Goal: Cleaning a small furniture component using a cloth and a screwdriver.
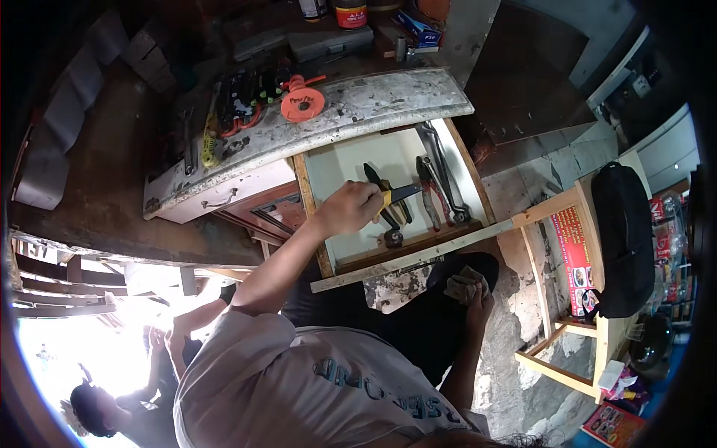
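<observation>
My left hand (349, 207) is closed around a yellow-handled tool (388, 198) with a flat dark blade, its exact kind unclear. It is above a pulled-out white drawer (336, 168) with wooden edges. Below the blade lie dark-handled pliers (371, 174). Beside them are red-handled pliers (429, 200) and long metal wrenches (442, 166) along the drawer's right side. A small round metal part (393, 238) sits near the front edge. Over my dark-clothed leg, my right hand (479, 299) grips a crumpled greyish cloth (464, 284).
On the worn worktop (373, 93) above the drawer sit an orange spool (302, 103) and several hand tools (246, 93). A wooden stool frame (560, 358) with a black bag (621, 239) stands at right. Another person (112, 403) is at lower left.
</observation>
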`<state>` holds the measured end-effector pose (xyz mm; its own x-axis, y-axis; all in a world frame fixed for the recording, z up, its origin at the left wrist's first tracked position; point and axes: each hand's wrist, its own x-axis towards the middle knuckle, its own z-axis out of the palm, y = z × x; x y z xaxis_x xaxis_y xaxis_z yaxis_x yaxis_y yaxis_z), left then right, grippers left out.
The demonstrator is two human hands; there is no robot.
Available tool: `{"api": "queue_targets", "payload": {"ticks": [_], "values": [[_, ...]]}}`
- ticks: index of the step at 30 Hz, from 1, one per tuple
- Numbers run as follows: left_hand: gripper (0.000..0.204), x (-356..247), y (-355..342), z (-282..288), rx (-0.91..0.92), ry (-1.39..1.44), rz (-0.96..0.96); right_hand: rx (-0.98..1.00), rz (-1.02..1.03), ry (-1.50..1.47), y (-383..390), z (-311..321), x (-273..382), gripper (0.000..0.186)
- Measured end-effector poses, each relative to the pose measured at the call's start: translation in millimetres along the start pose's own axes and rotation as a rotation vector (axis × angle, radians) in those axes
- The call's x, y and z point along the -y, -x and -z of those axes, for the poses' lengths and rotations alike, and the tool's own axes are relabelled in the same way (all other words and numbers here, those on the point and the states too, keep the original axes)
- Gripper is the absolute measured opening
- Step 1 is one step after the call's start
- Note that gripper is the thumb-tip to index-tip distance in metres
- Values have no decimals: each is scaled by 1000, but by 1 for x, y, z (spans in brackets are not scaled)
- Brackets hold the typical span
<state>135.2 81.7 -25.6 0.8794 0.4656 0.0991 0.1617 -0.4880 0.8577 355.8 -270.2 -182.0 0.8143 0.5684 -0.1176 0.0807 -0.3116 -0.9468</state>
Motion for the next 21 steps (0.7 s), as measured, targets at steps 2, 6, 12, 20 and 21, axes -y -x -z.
{"api": "queue_targets", "payload": {"ticks": [2, 6, 12, 20, 21], "values": [[20, -12, 21, 1, -74, -66, -52, -5, -51, 8, 8, -3, 26, 35], [16, -32, 49, -10, -114, -85, -28, -313, 241, -236, 25, -3, 40, 38], [20, -66, 64, -37, -17, -275, -87, -142, 743, 180, 41, -16, 163, 48], [20, -73, 71, -38, 103, -304, -188, 212, 975, 459, 28, -113, 172, 48], [21, -71, 77, -38, 134, -315, -173, 233, 963, 444, 29, -115, 169, 48]]}}
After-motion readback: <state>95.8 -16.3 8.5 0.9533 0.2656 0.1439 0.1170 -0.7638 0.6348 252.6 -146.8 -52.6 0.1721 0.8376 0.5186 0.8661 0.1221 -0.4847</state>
